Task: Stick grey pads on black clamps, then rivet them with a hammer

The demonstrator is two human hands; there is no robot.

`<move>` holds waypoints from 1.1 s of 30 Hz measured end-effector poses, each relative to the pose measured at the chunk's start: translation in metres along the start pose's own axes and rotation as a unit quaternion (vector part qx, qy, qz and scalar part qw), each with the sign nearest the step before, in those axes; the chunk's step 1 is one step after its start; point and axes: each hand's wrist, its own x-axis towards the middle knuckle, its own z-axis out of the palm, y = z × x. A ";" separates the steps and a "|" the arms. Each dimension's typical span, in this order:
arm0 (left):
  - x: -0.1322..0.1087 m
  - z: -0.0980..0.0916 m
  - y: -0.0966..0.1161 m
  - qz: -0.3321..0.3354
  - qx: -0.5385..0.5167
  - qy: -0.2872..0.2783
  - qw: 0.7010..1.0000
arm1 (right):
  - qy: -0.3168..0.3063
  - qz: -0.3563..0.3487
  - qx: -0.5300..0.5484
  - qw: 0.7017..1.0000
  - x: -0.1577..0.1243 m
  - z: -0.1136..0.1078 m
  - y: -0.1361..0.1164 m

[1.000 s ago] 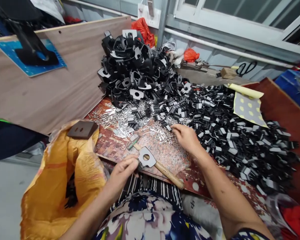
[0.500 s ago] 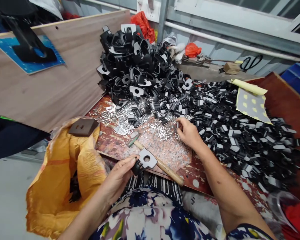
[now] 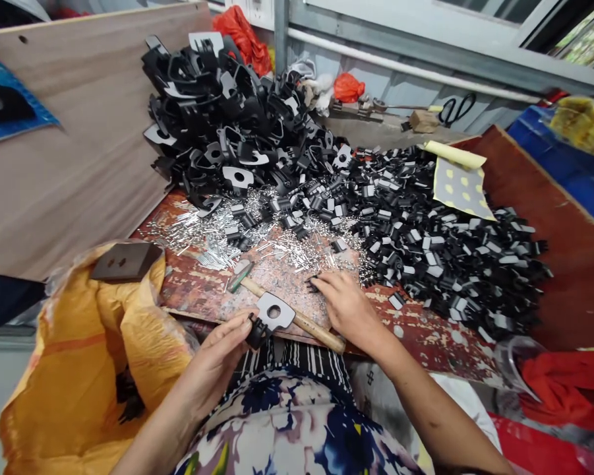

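Note:
My left hand (image 3: 221, 349) grips the toothed end of a flat black plastic piece with a round hole (image 3: 285, 317), held near the table's front edge. Below that piece lies a hammer (image 3: 322, 332), its wooden handle partly covered and its head pointing to the back left. My right hand (image 3: 349, 309) is closed, and a small black plastic clip part (image 3: 313, 285) shows at its fingertips. Its exact shape is hard to make out. Metal pins (image 3: 297, 257) are strewn just behind both hands.
Large black plastic parts (image 3: 237, 177) are heaped at the back left. Small black clip parts (image 3: 425, 241) cover the right side. An orange sack (image 3: 79, 343) stands at the left, with a brown block (image 3: 127, 262) on its rim. Wooden boards (image 3: 79, 132) wall in the table.
My right hand has drawn back from the pins and small parts toward the left hand, bringing a small black part. The view has swung right, while my left hand keeps its piece.

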 end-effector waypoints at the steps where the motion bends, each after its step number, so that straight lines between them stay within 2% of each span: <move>1: 0.000 -0.001 -0.001 0.005 0.005 0.008 1.000 | -0.009 -0.017 -0.018 1.000 0.001 0.003 0.001; 4: 0.000 -0.001 -0.002 0.015 0.031 0.003 0.999 | -0.013 -0.025 -0.071 0.997 0.010 0.016 0.008; 7: 0.002 0.007 0.001 0.021 0.065 -0.041 0.997 | -0.002 0.009 -0.069 0.998 0.023 0.022 0.010; 10: 0.006 0.023 0.005 0.015 0.059 -0.068 0.996 | 0.050 0.056 0.074 0.994 0.032 0.013 0.000; 12: 0.008 0.035 0.008 0.016 0.044 -0.067 0.997 | 0.088 0.070 0.190 0.975 0.033 0.005 -0.014; 14: 0.010 0.047 0.009 0.027 0.027 -0.069 0.997 | 0.115 0.063 0.247 0.960 0.030 0.000 -0.030; 19: 0.013 0.062 0.006 0.056 -0.011 -0.090 0.994 | 0.151 0.046 0.221 0.962 0.017 0.006 -0.055; 24: 0.014 0.062 0.000 0.058 -0.023 -0.095 0.994 | 0.156 0.044 0.170 0.972 0.010 0.014 -0.058; 28: 0.012 0.062 0.002 0.074 -0.004 -0.091 0.993 | 0.161 0.092 0.219 0.958 0.012 0.016 -0.061; 33: 0.014 0.059 0.000 0.083 0.006 -0.096 0.992 | 0.155 0.061 0.198 0.966 0.010 0.016 -0.068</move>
